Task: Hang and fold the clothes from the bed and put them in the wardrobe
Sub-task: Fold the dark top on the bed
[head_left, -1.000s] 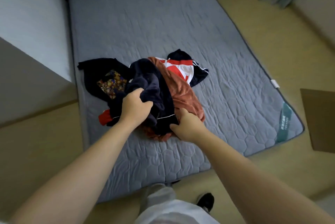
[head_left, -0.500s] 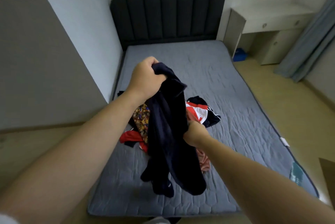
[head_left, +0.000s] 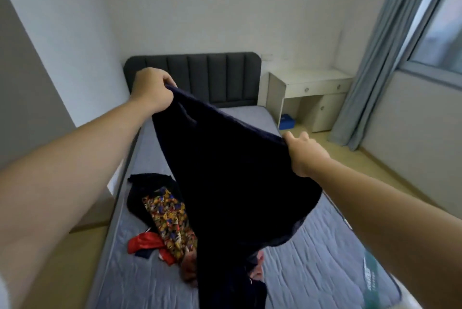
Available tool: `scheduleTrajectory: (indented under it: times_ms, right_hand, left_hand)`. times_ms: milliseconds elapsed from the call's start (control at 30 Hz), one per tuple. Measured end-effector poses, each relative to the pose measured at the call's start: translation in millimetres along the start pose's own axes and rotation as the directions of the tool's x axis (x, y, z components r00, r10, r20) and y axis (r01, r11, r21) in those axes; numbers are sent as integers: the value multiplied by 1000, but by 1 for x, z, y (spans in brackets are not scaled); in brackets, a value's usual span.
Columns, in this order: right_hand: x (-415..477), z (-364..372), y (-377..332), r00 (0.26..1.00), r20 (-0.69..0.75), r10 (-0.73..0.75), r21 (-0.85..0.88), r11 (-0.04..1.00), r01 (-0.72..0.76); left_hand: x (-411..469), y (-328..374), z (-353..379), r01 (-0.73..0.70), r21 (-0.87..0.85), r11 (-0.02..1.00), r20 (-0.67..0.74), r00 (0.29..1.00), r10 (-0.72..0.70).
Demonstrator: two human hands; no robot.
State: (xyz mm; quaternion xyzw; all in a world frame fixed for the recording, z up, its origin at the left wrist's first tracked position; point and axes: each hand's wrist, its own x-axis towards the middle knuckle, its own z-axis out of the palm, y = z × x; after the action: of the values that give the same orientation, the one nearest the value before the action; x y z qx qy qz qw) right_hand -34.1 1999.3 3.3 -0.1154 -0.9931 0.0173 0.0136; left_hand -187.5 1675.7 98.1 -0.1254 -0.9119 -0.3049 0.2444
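- While it hangs spread between both hands above the bed, the navy garment (head_left: pixel 232 183) sags in a deep curve and trails down to the mattress, so I judge it soft, limp and fairly thick, perhaps a knit or fleece, light enough for two hands yet heavy enough to drag
- Its cloth looks matte and not slippery; the upper edge, now stretched taut, seems the best place to hold, and shoulders or a waistband would serve if they can be found
- Left hand (head_left: pixel 152 91) is clenched round one end of that upper edge, raised high in front of the headboard (head_left: pixel 200 73)
- Right hand (head_left: pixel 305 156) grips the other end lower down, fingers curled over the edge, though the fingertips are hidden behind the cloth
- What kind of garment it is I cannot tell: no sleeve, collar or leg shows clearly, and its lower end runs out of the picture
- Beneath it, the pile (head_left: pixel 170 223) on the bed (head_left: pixel 312 258) is partly covered; a flowered piece, a red piece (head_left: pixel 142 243) and a black one show, with a pinkish scrap near the hem, the rest hidden
- No wardrobe and no hanger appear in view; only a desk (head_left: pixel 310 83) and a curtain (head_left: pixel 375 71) stand beyond the bed
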Motion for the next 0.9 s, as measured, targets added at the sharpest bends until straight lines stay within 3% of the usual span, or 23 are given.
scheduleTrajectory:
  times_ms: [67,100,167,200,267,333,367,400,433,500,567,633,700,767,833,900]
  right_hand:
    - [-3,-3,36,976,-194,102,-166,977,-135]
    - [-6,-3,52,943,-260,208,-158,954,-254]
    - [-9,2,72,819,-214,533,111,846,-522]
    - [-8,6,77,731,-98,676,316,717,-621]
    - [-2,12,81,619,130,774,694,375,-615]
    - [3,17,78,595,235,768,863,116,-491]
    - [5,19,76,576,235,783,886,71,-458]
    - [5,19,74,569,197,799,887,102,-450]
    - [3,18,74,604,118,788,873,208,-441]
    - [-6,15,79,792,-66,607,754,550,-358]
    - [-11,13,94,952,-77,298,434,869,-237]
    - [-11,11,107,986,-30,165,142,977,-159]
    - [-3,11,117,967,-91,238,47,971,-234]
    - [9,14,125,887,-135,442,150,894,-422]
    - [26,14,135,747,-10,665,433,676,-596]
    - [43,11,145,696,116,709,582,519,-626]
  left_hand:
    - [13,2,-6,77,-28,997,-53,995,-79]
    - [17,3,-8,127,-58,990,-65,989,-131]
    - [20,11,-5,198,-117,973,-49,978,-204]
    - [19,18,-2,205,-136,969,-27,977,-210]
    - [16,33,7,190,-145,971,17,982,-190]
    - [13,47,17,195,-155,968,43,981,-191]
    - [14,50,20,226,-169,959,47,974,-221]
    - [17,51,24,282,-201,938,53,959,-277]
    - [21,49,25,357,-263,897,72,934,-350]
    - [28,42,25,498,-413,762,145,862,-485]
    - [33,35,22,579,-501,643,179,797,-577]
    - [35,31,20,596,-547,588,163,764,-624]
    - [35,30,24,583,-568,582,146,767,-625]
    - [37,29,34,565,-568,598,147,785,-602]
    - [45,28,48,565,-577,590,163,787,-595]
    - [56,26,63,581,-579,572,185,777,-602]
